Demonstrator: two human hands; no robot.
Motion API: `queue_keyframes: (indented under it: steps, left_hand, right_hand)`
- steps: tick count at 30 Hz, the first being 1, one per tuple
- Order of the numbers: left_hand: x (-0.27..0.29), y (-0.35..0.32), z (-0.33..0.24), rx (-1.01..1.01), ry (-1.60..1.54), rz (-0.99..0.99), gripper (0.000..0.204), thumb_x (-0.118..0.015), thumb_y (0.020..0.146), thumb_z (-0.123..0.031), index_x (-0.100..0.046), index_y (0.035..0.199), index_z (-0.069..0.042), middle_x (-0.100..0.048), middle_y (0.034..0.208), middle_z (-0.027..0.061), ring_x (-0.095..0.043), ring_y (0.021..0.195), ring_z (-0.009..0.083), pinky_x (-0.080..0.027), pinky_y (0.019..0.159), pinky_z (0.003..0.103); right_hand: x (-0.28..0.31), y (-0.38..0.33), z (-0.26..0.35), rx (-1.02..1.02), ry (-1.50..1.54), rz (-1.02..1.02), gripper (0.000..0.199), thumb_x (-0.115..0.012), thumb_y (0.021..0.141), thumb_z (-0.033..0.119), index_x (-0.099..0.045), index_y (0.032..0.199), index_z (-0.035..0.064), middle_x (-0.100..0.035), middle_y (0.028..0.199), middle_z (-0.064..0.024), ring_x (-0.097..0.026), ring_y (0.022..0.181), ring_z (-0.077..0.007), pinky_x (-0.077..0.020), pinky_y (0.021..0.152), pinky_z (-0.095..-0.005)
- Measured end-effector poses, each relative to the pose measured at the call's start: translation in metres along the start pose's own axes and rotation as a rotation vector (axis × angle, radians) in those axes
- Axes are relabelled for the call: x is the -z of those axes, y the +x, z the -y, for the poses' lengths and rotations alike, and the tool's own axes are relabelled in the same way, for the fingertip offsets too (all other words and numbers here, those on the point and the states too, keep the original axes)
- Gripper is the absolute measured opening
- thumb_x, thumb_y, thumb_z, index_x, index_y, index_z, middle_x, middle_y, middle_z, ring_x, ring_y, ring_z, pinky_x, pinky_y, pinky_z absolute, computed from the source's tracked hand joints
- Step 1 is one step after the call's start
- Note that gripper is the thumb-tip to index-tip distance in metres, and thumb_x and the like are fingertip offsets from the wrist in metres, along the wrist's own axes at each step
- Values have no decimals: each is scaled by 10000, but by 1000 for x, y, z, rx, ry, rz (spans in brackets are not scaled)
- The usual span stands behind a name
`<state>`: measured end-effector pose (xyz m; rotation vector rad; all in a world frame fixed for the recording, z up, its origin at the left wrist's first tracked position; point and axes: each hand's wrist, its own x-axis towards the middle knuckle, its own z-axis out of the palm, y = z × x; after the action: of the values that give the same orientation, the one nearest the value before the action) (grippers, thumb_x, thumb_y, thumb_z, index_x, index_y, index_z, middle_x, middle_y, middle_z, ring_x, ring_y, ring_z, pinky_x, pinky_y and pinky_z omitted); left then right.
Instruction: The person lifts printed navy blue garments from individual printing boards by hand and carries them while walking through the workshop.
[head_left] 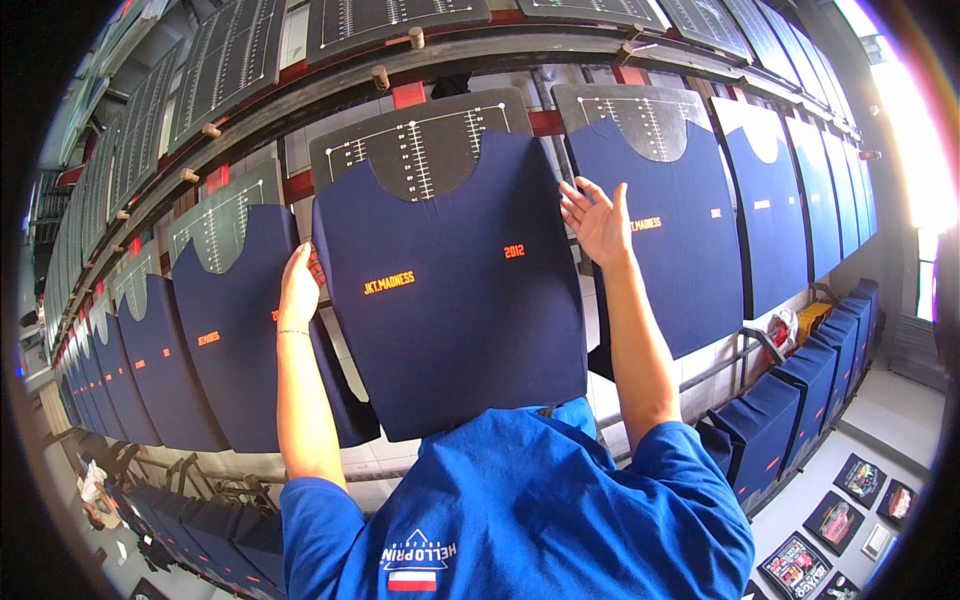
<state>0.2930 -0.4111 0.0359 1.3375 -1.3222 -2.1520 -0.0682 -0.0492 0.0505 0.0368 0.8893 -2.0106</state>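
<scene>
**Operator:** Rows of dark pallet boards [215, 60] hang on the upper rail, and along the lower rail runs a long line of navy shirts stretched over boards. Far left, one neighbouring navy shirt [225, 330] hangs just beside the one I am working on, partly tucked behind it.

**Colleague:** Where is your left hand?

**Operator:** My left hand [299, 285] is curled round the left edge of the centre shirt [450, 290], fingers wrapped behind the edge, so it is closed on the shirt and the board under it. That shirt sits in the middle, pulled flat over its grey ruled board [420, 145], whose top shows in the neck opening. It has small orange print on the chest.

**Colleague:** How do you expect it to handle?

**Operator:** I judge the fabric soft and light, likely to wrinkle or shift if pinched mid-panel. The board looks stiff and gives the firm grip, so the side edges are where I would take hold, cloth and board together. I would keep off the orange print in case it smears.

**Colleague:** And the right?

**Operator:** My right hand [597, 222] is spread wide, palm open, holding nothing, at the shirt's upper right edge; I cannot tell if it touches. Beyond it hangs another navy shirt [680, 240], and further right folded navy stacks [800, 400] sit below.
</scene>
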Motion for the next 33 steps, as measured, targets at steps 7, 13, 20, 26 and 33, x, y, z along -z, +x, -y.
queue_keyframes:
  steps: [7, 13, 20, 26, 33]
  left_hand:
    - [5, 1, 2, -18, -25, 24, 252, -458, 987, -327, -582, 1054, -118, -624, 900, -26, -574, 766, 74, -458, 692, 243]
    - [1, -17, 4, -74, 42, -115, 269, -492, 968, -340, -574, 1092, -116, -525, 866, -57, -496, 748, 67, -421, 672, 243]
    - [3, -74, 77, -366, 182, -192, 217, -559, 933, -265, -539, 833, -73, -462, 782, -60, -408, 746, 43, -377, 669, 227]
    - [15, -172, 147, -395, 362, -423, 359, -537, 943, -335, -533, 845, 10, -473, 701, 25, -417, 673, 103, -379, 609, 290]
    - [24, -257, 219, -150, 248, -408, 473, -446, 979, -402, -510, 749, 6, -439, 660, 7, -394, 658, 104, -374, 610, 301]
  right_hand:
    - [-3, 0, -2, 19, 7, -10, 719, -233, 933, 652, -469, 1235, 44, -531, 1271, -187, -544, 1079, -264, -418, 971, -384]
    - [5, -1, -2, 70, -344, -266, 677, -270, 970, 581, -450, 1298, 16, -532, 1297, -167, -477, 1190, -301, -322, 1034, -414]
    - [-6, -46, -26, 206, -842, -315, 588, -377, 980, 500, -469, 1302, 17, -509, 1316, -133, -449, 1265, -264, -333, 1042, -407]
    - [-48, -69, -59, 266, -1093, -254, 427, -493, 963, 387, -559, 1167, 18, -588, 1094, -66, -517, 1033, -168, -377, 942, -311]
    - [-39, -100, -94, 347, -1256, -265, 443, -555, 936, 326, -509, 1225, -6, -546, 1207, -163, -499, 1168, -245, -355, 1012, -352]
